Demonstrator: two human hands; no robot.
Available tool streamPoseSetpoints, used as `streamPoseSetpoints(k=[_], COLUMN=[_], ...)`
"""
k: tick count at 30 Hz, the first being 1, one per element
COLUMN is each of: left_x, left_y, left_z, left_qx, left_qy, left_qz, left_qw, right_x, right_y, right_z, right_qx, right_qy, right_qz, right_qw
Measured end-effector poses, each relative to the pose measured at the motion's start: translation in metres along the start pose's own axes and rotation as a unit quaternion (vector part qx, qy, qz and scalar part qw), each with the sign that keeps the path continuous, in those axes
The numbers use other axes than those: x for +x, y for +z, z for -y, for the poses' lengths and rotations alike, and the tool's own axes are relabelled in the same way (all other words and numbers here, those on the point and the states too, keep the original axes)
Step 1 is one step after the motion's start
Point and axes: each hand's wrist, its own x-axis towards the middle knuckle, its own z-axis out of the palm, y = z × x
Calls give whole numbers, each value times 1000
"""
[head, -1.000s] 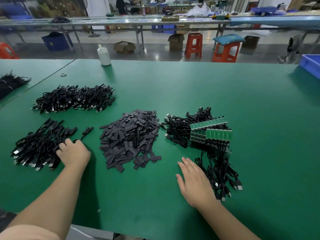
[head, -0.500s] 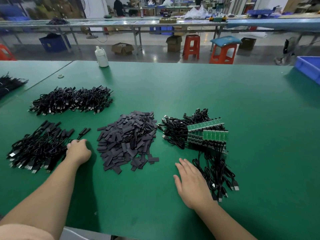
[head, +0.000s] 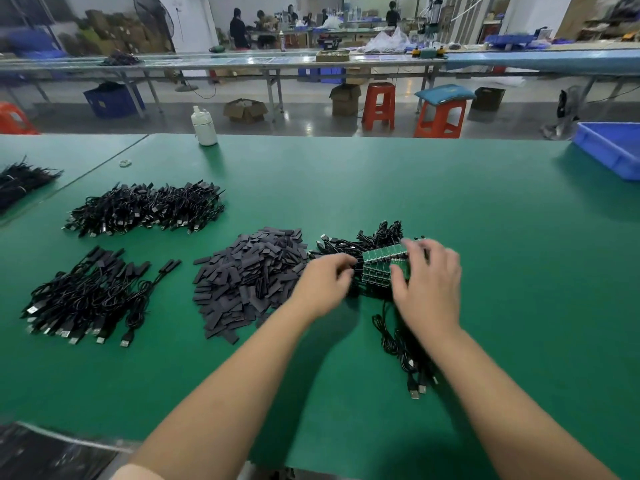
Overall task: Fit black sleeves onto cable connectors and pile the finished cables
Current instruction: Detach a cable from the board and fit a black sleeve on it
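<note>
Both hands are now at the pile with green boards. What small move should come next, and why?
Probably separate one cable from the green boards and lift it free. Both the left hand and the right hand are at that stack, the image is too blurred to show a sure grip, and the loose black sleeves lie just left, ready for fitting.

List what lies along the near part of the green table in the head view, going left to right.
Pile of sleeved cables → heap of black sleeves → left hand → green circuit boards → right hand, with loose cables trailing toward the viewer just below it.
</note>
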Motion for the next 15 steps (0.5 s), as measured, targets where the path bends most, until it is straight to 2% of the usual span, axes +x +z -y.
streamPoseSetpoints(k=[3,5,9,15], left_x=[2,3,3,-2], left_y=[24,35,48,49], left_z=[-27,-36,-42,-44], left_qx=[-41,-51,-91,-90], left_qy=[-26,-53,-116,-104], left_qz=[27,37,11,-30], left_qw=[998,997,989,990], right_x=[34,43,40,32], right_y=[-10,-11,-10,-14], right_z=[-17,-22,-19,-15], right_qx=[-41,28,131,148], right_qy=[77,92,90,79], right_qz=[181,252,244,207], right_qw=[980,963,957,964])
